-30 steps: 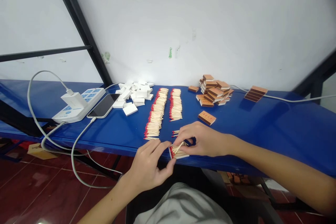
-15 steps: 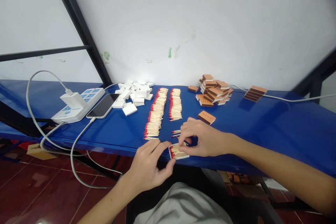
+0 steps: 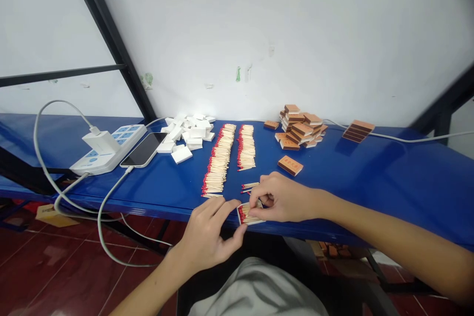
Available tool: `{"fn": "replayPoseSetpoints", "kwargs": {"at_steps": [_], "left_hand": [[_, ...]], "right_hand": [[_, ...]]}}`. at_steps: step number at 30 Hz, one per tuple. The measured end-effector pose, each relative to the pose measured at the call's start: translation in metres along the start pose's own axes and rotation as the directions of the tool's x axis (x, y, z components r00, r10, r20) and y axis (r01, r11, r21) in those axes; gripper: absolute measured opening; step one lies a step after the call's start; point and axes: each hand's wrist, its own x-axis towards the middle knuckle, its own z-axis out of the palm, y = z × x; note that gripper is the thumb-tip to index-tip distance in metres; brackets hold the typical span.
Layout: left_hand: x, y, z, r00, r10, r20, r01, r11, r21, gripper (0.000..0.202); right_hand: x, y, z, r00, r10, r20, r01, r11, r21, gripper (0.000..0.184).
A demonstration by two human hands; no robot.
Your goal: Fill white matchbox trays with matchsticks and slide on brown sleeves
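At the front edge of the blue shelf lies a small white matchbox tray (image 3: 255,222) with red-tipped matches (image 3: 245,214) inside. My left hand (image 3: 209,232) grips the tray's left end between thumb and forefinger. Over the tray's right part, my right hand (image 3: 283,198) has its thumb and fingertips closed on the matches, partly hiding them. A few loose matches (image 3: 249,186) lie just behind the tray. Beyond them are a long row of matches (image 3: 218,160) and a shorter row (image 3: 246,148). A brown matchbox (image 3: 291,165) rests behind my right hand.
White trays (image 3: 192,132) are heaped at the back left, beside a phone (image 3: 144,149) and a power strip (image 3: 94,158) with cables. Brown matchboxes (image 3: 301,131) are piled at the back right. A block of brown matchboxes (image 3: 358,131) stands farther right, by a white cable.
My right hand has shifted slightly left and down over the tray, its fingertips lower on the matches. My left hand stays at the tray's end.
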Motion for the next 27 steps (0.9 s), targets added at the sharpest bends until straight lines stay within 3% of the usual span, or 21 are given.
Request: {"fn": "replayPoseSetpoints", "kwargs": {"at_steps": [5,9,13,17,20,27], "left_hand": [[0.000,0.000,-0.001,1.000,0.007,-0.016,-0.007,1.000,0.018,0.026],[0.001,0.001,-0.002,1.000,0.004,-0.015,-0.003,1.000,0.024,0.026],[0.001,0.001,-0.002,1.000,0.002,-0.010,-0.002,1.000,0.020,0.027],[0.001,0.000,-0.001,1.000,0.003,-0.015,-0.003,1.000,0.023,0.027],[0.001,0.001,-0.002,1.000,0.003,-0.012,-0.003,1.000,0.023,0.027],[0.000,0.000,-0.002,1.000,0.022,-0.015,-0.022,1.000,0.018,0.028]], "right_hand": [[0.000,0.000,0.002,1.000,-0.010,-0.002,0.010,1.000,0.022,0.011],[0.001,-0.005,0.001,0.999,-0.045,0.021,0.044,0.998,0.044,0.017],[0.002,-0.005,-0.002,0.997,-0.075,-0.031,0.075,0.997,-0.005,0.025],[0.002,0.001,-0.009,0.994,-0.014,-0.111,-0.001,0.990,-0.140,0.026],[0.001,0.005,-0.015,0.993,0.080,-0.084,-0.097,0.970,-0.223,0.021],[0.001,0.012,-0.017,0.990,0.139,0.019,-0.135,0.980,-0.144,0.014]]}}
